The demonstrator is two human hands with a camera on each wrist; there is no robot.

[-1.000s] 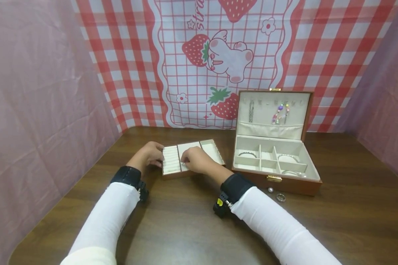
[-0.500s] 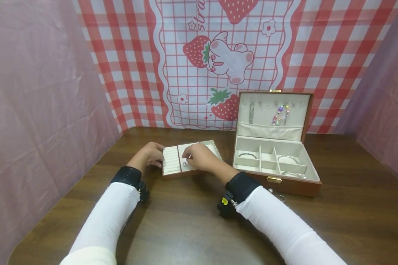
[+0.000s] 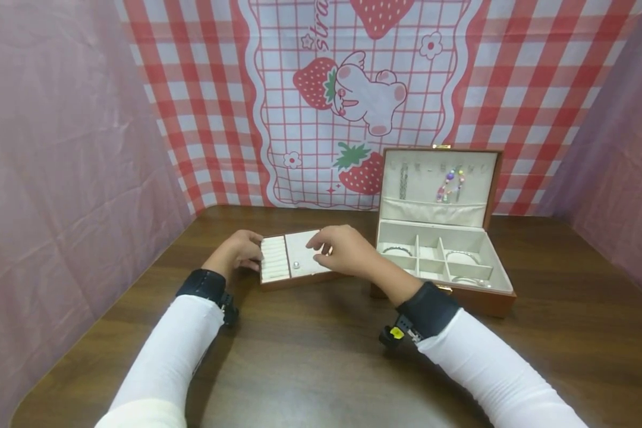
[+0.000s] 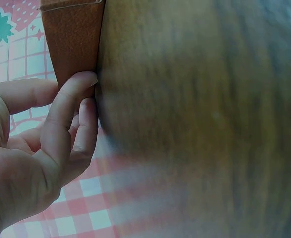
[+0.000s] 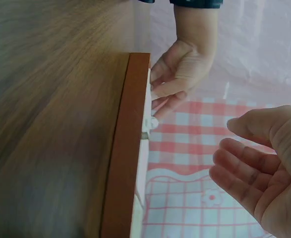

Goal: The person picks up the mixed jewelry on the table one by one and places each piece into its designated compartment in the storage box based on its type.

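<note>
My left hand (image 3: 239,248) grips the left end of a shallow brown jewelry tray (image 3: 273,285) with cream lining, its fingers at the tray's corner in the left wrist view. Ring rolls (image 3: 274,260) fill the tray's left section. In the flat middle section lies a small shiny ring (image 3: 296,264), seen edge-on in the right wrist view as a pale bump. My right hand (image 3: 348,252) hovers over the tray's right part, thumb and fingers apart and nothing between them. It hides the right-hand section.
To the right stands an open brown jewelry box (image 3: 494,304), bracelets (image 3: 462,257) in its compartments. A colorful bead bracelet (image 3: 450,185) and a silver chain (image 3: 403,181) hang inside the lid. Behind the wooden table (image 3: 299,356) hangs a strawberry-print cloth (image 3: 219,119).
My right hand has let go of the ring in the tray's middle section and moved right, its fingers spreading. My left hand stays at the tray's left end.
</note>
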